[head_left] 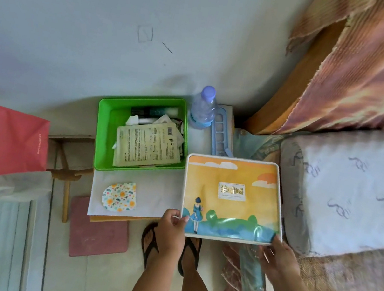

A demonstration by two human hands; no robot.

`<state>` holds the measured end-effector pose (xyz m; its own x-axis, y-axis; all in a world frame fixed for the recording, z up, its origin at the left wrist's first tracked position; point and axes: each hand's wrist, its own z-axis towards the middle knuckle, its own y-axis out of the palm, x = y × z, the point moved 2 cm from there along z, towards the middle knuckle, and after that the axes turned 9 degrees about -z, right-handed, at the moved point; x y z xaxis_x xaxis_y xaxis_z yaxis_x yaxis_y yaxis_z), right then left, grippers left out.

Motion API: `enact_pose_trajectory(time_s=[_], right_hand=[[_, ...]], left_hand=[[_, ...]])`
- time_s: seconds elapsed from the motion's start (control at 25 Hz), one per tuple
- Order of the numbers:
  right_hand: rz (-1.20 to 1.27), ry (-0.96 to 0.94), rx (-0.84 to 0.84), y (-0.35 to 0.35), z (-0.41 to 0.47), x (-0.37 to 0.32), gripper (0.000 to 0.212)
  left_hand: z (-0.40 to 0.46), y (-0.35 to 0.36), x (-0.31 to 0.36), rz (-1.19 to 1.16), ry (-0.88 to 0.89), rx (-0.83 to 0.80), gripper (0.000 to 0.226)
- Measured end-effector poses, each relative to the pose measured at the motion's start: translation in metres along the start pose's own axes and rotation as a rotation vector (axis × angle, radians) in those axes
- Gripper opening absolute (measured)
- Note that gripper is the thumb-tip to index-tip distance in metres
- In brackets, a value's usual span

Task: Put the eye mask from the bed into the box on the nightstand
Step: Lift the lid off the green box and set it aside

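Observation:
A flat illustrated box, orange and yellow with a girl in a blue dress, sits at the right end of the nightstand, its lid on. My left hand pinches its near left corner. My right hand grips its near right corner. A small floral-patterned piece, shaped like a folded eye mask, lies on the nightstand's white top to the left of the box, apart from both hands. What is inside the box is hidden.
A green bin of packets fills the nightstand's back left. A water bottle and blue rack stand behind the box. The bed's pillow is right. A red bag, wooden stool and pink mat are left.

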<state>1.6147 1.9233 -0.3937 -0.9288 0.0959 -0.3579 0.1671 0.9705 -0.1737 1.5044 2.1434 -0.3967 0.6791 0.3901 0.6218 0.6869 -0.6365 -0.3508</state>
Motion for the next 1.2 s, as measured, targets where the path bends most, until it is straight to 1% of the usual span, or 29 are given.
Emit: enact_pose_trajectory(time_s=[0.16, 0.24, 0.32, 0.4, 0.44, 0.48, 0.56, 0.72, 0.8, 0.84, 0.92, 0.96, 1.0, 1.04, 1.08, 1.12, 1.2], right_hand=[[0.013, 0.077, 0.059, -0.010, 0.029, -0.002, 0.019], [0.033, 0.091, 0.066, -0.004, 0.040, -0.006, 0.023], [0.017, 0.080, 0.083, 0.000, 0.046, -0.009, 0.022], [-0.060, 0.054, 0.127, 0.001, 0.048, -0.011, 0.007], [-0.097, 0.041, 0.142, 0.002, 0.047, -0.012, 0.005], [-0.134, 0.032, 0.150, 0.002, 0.046, -0.013, 0.012], [-0.181, 0.011, 0.147, 0.006, 0.045, -0.015, 0.017], [-0.294, -0.040, 0.151, 0.015, 0.041, -0.014, 0.016], [-0.312, -0.047, 0.145, 0.020, 0.039, -0.015, 0.007], [-0.326, -0.049, 0.150, 0.022, 0.039, -0.016, 0.010], [-0.386, -0.068, 0.181, 0.024, 0.040, -0.017, 0.032], [-0.475, -0.090, 0.230, 0.024, 0.038, -0.018, 0.039], [-0.607, -0.128, 0.288, 0.025, 0.034, -0.019, 0.039], [-0.763, -0.181, 0.328, 0.028, 0.026, -0.020, 0.034], [-0.912, -0.245, 0.332, 0.034, 0.017, -0.019, 0.030], [-1.032, -0.305, 0.307, 0.042, 0.008, -0.017, 0.030], [-1.219, -0.371, 0.191, 0.064, -0.007, -0.006, 0.034]], left_hand=[[0.013, 0.029, -0.008, 0.151, -0.004, -0.023, 0.020], [0.021, 0.035, -0.010, 0.209, 0.016, -0.001, 0.019], [0.029, 0.040, -0.012, 0.254, 0.018, 0.035, 0.020], [0.036, 0.041, -0.014, 0.279, 0.027, 0.054, 0.021], [0.039, 0.041, -0.015, 0.286, 0.033, 0.056, 0.021], [0.042, 0.041, -0.016, 0.296, 0.038, 0.055, 0.022], [0.047, 0.041, -0.018, 0.329, 0.034, 0.049, 0.025], [0.050, 0.042, -0.017, 0.333, 0.007, -0.010, 0.029], [0.050, 0.043, -0.016, 0.331, 0.019, -0.052, 0.031], [0.049, 0.042, -0.016, 0.329, 0.023, -0.065, 0.031], [0.051, 0.038, -0.016, 0.315, 0.024, -0.077, 0.030], [0.051, 0.034, -0.015, 0.310, 0.020, -0.081, 0.030], [0.052, 0.030, -0.015, 0.313, 0.016, -0.086, 0.030], [0.052, 0.024, -0.014, 0.322, 0.015, -0.090, 0.029], [0.051, 0.018, -0.013, 0.336, 0.017, -0.092, 0.029], [0.051, 0.010, -0.013, 0.352, 0.024, -0.091, 0.029], [0.051, -0.009, -0.012, 0.389, 0.043, -0.083, 0.028]])
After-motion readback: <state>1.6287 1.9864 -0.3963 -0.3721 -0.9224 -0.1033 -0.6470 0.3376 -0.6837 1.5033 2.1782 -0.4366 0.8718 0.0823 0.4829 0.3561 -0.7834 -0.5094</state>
